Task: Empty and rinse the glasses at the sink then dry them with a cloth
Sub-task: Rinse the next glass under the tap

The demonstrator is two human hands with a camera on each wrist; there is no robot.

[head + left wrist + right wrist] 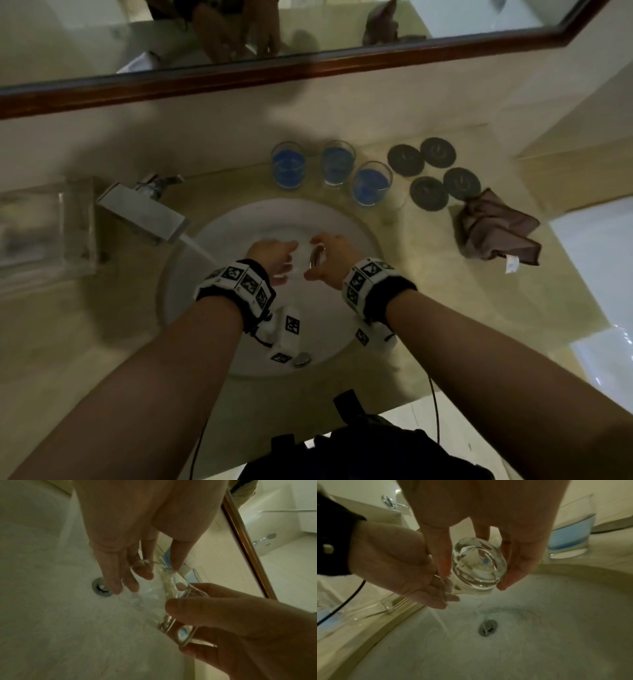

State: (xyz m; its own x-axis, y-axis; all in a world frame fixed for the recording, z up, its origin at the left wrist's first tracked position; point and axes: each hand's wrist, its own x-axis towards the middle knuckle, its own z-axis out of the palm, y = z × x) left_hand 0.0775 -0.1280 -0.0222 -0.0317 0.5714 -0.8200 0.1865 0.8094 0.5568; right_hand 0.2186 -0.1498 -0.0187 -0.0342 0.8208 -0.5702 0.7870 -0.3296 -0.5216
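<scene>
Over the white sink [308, 212] my right hand [334, 257] grips a clear empty glass [317, 258] near its thick base [479, 566], tipped on its side with the mouth toward my left hand. My left hand [281, 258] meets the glass's mouth, its straight fingers [116, 577] touching the rim. Water runs from the faucet [144, 209] into the basin, and a thin trickle falls from the glass toward the drain [488, 628]. Three glasses of blue liquid [288, 164] [337, 163] [371, 183] stand on the counter behind the sink. A brown cloth [496, 229] lies crumpled at the right.
Several dark round coasters [406, 160] lie between the blue glasses and the cloth. A clear glass box [48, 226] stands left of the faucet. A wood-framed mirror [308, 65] runs along the wall behind the counter.
</scene>
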